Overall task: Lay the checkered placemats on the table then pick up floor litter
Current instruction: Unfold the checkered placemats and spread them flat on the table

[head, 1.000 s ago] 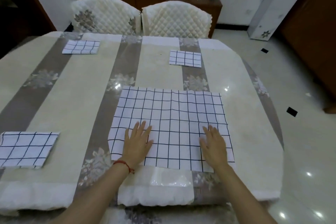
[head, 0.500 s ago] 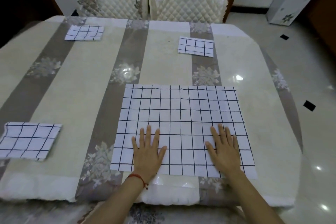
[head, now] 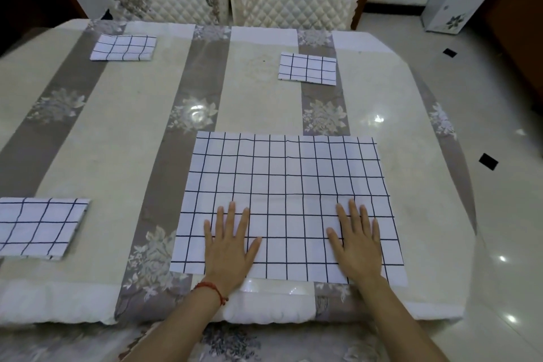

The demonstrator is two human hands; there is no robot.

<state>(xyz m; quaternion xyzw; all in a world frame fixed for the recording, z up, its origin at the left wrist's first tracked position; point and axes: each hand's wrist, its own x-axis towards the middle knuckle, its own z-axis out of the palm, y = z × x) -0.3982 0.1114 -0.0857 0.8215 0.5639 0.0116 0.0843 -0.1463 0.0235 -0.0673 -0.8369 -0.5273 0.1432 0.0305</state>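
Hands flat on the near strip of the open placemat (head: 288, 206): left hand (head: 230, 247) and right hand (head: 357, 244), fingers straight and spread, palms pressing, gripping nothing. Placemat lies spread at near centre of table (head: 123, 138), long axis left-right, near edge just short of the table's near edge. Three folded mats unspread: one near left (head: 38, 228), well apart from left hand, so left hand is the nearer; one far left (head: 123, 47); one far right (head: 307, 68), beyond right hand across the open mat. Likely next: near-left mat, a leftward reach. Floor (head: 499, 214) at right shows dark squares, litter or tile inlay, cannot tell.
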